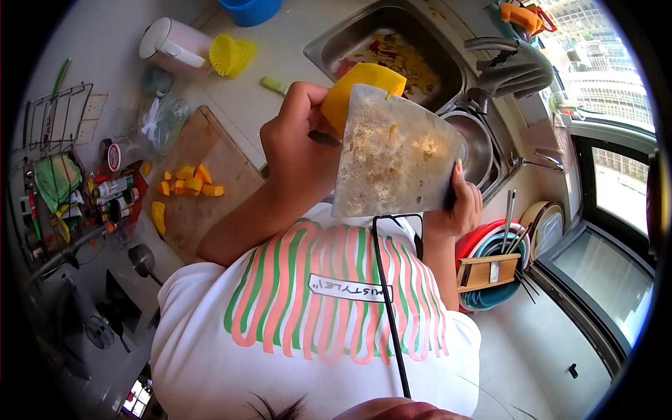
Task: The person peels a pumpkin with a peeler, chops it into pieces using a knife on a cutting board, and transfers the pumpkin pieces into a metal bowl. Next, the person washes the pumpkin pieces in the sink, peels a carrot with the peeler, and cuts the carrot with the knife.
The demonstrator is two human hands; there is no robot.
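My left hand (301, 136) is raised in front of my chest with its fingers closed around a large yellow-orange pumpkin piece (360, 80). My right hand (458, 203) grips a cleaver, its fingers at the blade's right edge and the handle hidden from view. The broad, stained cleaver blade (392, 161) stands up in front of the pumpkin and hides its lower part. Whether the edge has entered the flesh I cannot tell. On the wooden cutting board (217, 154) to the left lie several pumpkin cubes (189, 183), with a longer pumpkin slice (159, 217) at its near edge.
Peelings and scraps (392, 59) lie in the steel sink (322, 49) ahead. A kettle (175, 45), a yellow mesh strainer (231, 56) and a peeler-like green handle (273, 85) are on the counter. Stacked basins (483, 241) stand at right, a wire rack (59, 112) at left.
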